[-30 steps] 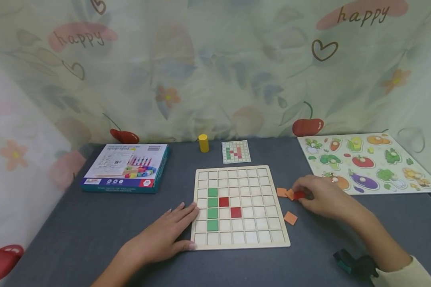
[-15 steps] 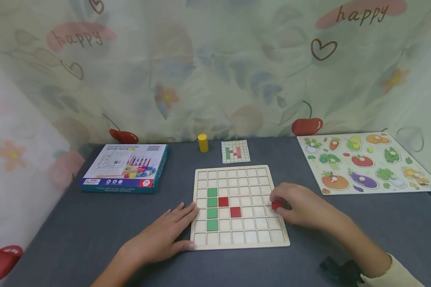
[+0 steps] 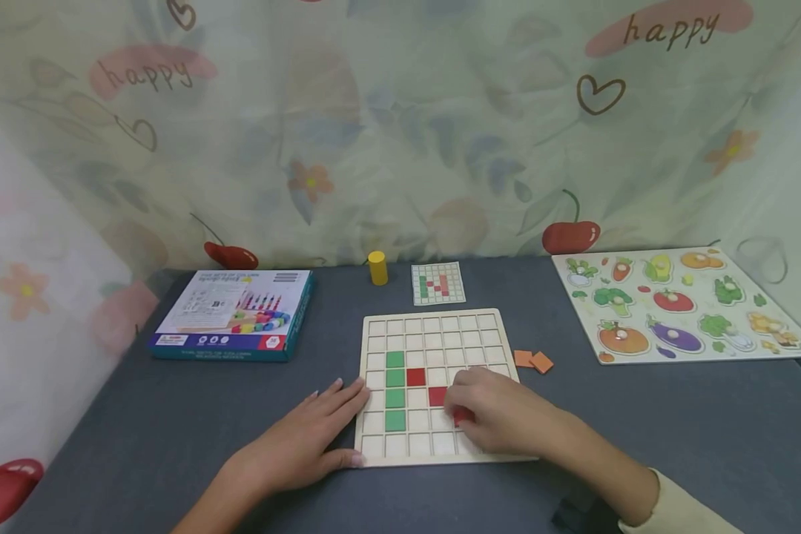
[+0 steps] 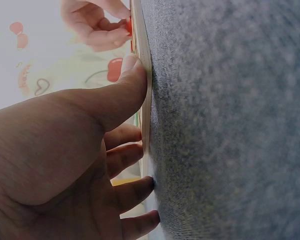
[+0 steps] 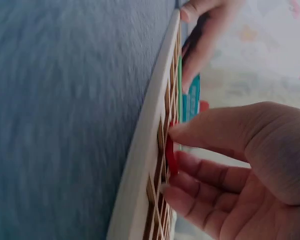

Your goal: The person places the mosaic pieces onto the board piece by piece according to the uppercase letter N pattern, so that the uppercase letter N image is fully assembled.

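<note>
A wooden grid board (image 3: 470, 322) lies on the dark table. Down one of its columns run several green square tiles (image 3: 395, 378), and two red tiles (image 3: 416, 377) sit in cells to their right. My left hand (image 3: 300, 437) rests at the board's left edge, fingers extended over the rim and thumb near the front corner. Over the lower right of the grid, my right hand (image 3: 507, 411) pinches another red tile (image 5: 172, 155) between thumb and fingers. In the right wrist view that tile stands tilted right at the grid. The hand covers several cells.
Two orange tiles (image 3: 541, 362) lie beside the board's right edge. Behind it are a small patterned grid card (image 3: 438, 283) and a yellow cylinder (image 3: 377, 268). A boxed toy set (image 3: 233, 315) stands at left, a vegetable puzzle board (image 3: 681, 308) at right.
My right hand has carried the red tile from beside the orange tiles leftward onto the grid. A third orange tile is now hidden by the right hand or forearm. The left hand stays put.
</note>
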`<state>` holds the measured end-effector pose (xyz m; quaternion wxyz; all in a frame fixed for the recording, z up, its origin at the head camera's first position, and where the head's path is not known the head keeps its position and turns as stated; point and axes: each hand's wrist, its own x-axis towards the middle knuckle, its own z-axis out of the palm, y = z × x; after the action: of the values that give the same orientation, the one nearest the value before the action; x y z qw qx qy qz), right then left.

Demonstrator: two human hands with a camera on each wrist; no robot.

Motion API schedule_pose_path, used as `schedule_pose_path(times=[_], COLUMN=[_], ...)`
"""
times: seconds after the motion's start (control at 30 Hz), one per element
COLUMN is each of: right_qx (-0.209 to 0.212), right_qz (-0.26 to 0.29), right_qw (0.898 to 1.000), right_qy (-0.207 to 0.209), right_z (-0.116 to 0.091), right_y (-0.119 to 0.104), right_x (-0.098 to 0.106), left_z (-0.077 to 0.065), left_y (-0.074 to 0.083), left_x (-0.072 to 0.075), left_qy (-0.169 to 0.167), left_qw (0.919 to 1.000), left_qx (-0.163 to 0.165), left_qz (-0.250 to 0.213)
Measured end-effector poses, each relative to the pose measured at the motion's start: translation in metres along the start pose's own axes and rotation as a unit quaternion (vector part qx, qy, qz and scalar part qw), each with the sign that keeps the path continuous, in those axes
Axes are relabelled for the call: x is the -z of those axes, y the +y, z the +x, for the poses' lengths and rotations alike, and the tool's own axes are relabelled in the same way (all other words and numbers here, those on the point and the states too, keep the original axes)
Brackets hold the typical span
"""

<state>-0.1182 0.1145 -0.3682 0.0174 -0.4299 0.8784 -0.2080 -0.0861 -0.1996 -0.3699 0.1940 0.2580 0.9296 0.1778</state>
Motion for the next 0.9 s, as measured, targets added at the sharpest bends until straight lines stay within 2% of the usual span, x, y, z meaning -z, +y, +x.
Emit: schedule_pose_path(times=[0.33, 0.5, 0.63, 0.83, 0.9], right_qx=[0.000, -0.008, -0.035, -0.121, -0.131], right_qz=[-0.021, 0.016, 0.027, -0.009, -0.025], right_qw=[1.000, 1.000, 0.999, 0.991, 0.988], right_qy=[0.002, 0.002, 0.025, 0.062, 0.078], right_z=[-0.001, -0.003, -0.006, -0.016, -0.021], right_y=[-0.003, 0.004, 0.016, 0.035, 0.044], right_x=[-0.003, 0.002, 0.011, 0.033, 0.037], left_z=[0.000, 0.000, 0.000, 0.000, 0.000], left_y=[0.001, 0.000, 0.000, 0.001, 0.001], left_x=[0.000, 0.000, 0.000, 0.000, 0.000], left_qy=[-0.002, 0.000, 0.000, -0.003, -0.004], left_qw=[1.0000, 1.0000, 1.0000, 1.0000, 0.9999], left_qx=[0.004, 0.002, 0.001, 0.007, 0.009], left_qz=[0.000, 0.000, 0.001, 0.000, 0.001])
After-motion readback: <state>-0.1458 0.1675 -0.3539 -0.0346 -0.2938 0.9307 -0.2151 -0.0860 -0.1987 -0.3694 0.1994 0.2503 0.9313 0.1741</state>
